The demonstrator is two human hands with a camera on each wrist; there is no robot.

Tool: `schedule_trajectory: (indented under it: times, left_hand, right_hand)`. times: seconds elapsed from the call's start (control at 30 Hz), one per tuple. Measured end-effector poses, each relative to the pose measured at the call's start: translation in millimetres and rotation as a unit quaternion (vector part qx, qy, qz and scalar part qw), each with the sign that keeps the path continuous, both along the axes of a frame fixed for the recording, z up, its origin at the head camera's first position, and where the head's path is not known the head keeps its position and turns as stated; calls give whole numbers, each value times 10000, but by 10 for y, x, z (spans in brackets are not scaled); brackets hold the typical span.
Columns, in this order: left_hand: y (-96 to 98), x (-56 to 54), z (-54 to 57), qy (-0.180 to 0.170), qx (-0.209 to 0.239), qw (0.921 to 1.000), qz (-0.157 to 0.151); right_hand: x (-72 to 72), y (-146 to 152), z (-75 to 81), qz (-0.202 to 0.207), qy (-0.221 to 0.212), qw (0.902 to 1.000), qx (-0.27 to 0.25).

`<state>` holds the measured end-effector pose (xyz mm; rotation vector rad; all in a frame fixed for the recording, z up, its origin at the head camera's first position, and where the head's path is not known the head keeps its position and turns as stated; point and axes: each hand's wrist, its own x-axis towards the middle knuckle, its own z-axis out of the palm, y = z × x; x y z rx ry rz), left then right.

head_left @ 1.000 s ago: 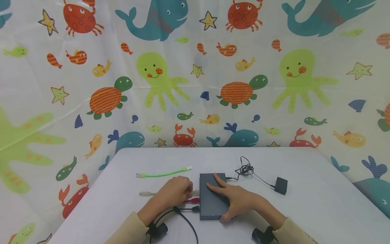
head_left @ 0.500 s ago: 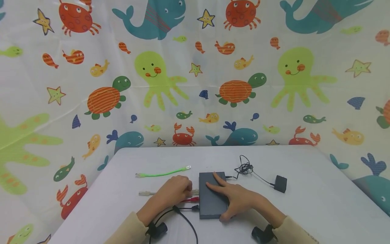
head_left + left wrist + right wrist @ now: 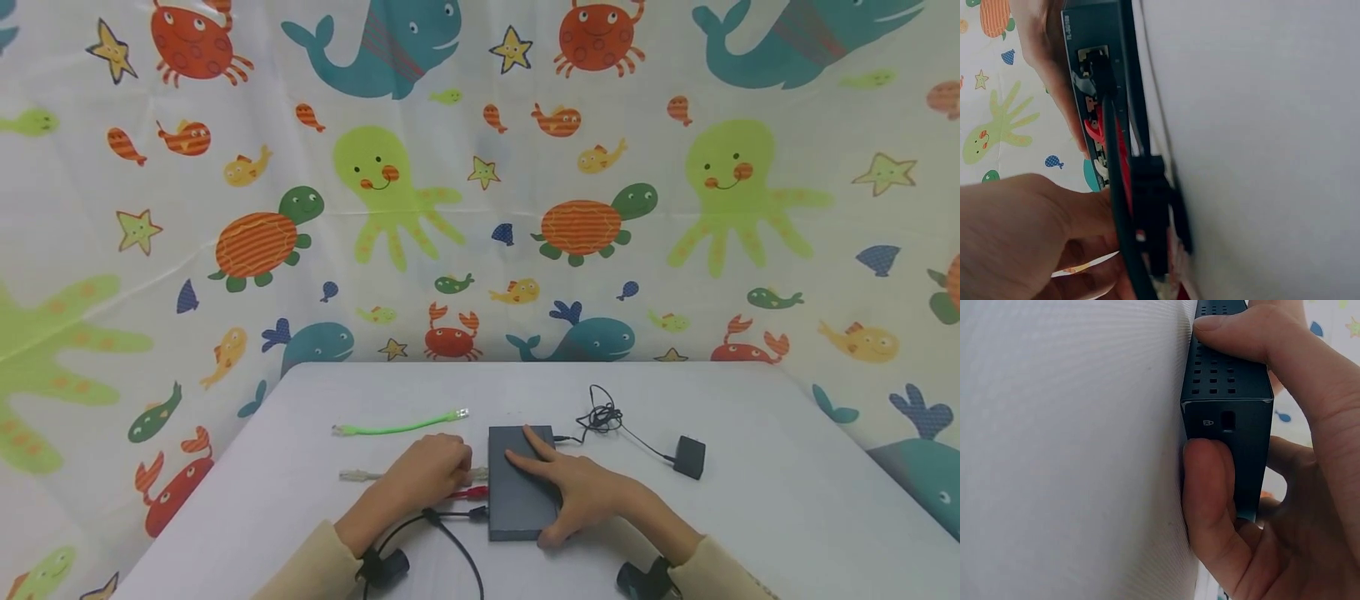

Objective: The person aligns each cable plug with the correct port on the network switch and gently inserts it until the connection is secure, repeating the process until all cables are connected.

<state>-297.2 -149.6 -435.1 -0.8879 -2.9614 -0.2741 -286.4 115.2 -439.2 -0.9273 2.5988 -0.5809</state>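
Observation:
A dark network switch (image 3: 512,504) lies on the white table, its ports facing left. My right hand (image 3: 588,498) holds it, fingers spread over the top and thumb at the near right corner; in the right wrist view, digits press its vented side and its end with the lock slot (image 3: 1228,421). At the port side, the fingers of my left hand (image 3: 423,471) pinch a grey network cable (image 3: 360,476) close to its plug (image 3: 478,474). Below it, a red plug (image 3: 472,493) and a black plug (image 3: 478,515) sit in ports. My left fingertips are partly hidden behind black cable (image 3: 1124,219).
A short green network cable (image 3: 405,430) lies behind my left hand. Thin black power cord (image 3: 602,418) runs from the switch's right side to a black adapter (image 3: 690,457). Black cable (image 3: 465,550) trails toward the front edge. A sea-animal curtain (image 3: 480,208) hangs behind the table.

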Motion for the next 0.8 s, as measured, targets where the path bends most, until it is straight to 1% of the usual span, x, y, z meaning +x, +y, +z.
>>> schedule_trajectory:
  times: [0.23, 0.3, 0.53, 0.63, 0.73, 0.8]
  left_hand:
    - [-6, 17, 13, 30, -14, 10000, 23]
    - [-13, 14, 1, 37, -43, 10000, 31]
    - [-24, 5, -63, 114, -352, 9993, 13]
    - [-28, 9, -53, 94, -343, 9994, -33]
    - [-26, 13, -23, 14, -301, 9995, -64]
    - [-19, 12, -3, 20, -316, 9995, -86]
  right_hand:
    - [-12, -1, -9, 0, 6, 10000, 60]
    - [-10, -5, 0, -6, -5, 10000, 51]
    - [-11, -10, -25, -28, -30, 10000, 27]
    - [-8, -9, -22, -23, -8, 10000, 55]
    - [-6, -4, -15, -30, -6, 10000, 71]
    - [-7, 0, -9, -30, 5, 10000, 80]
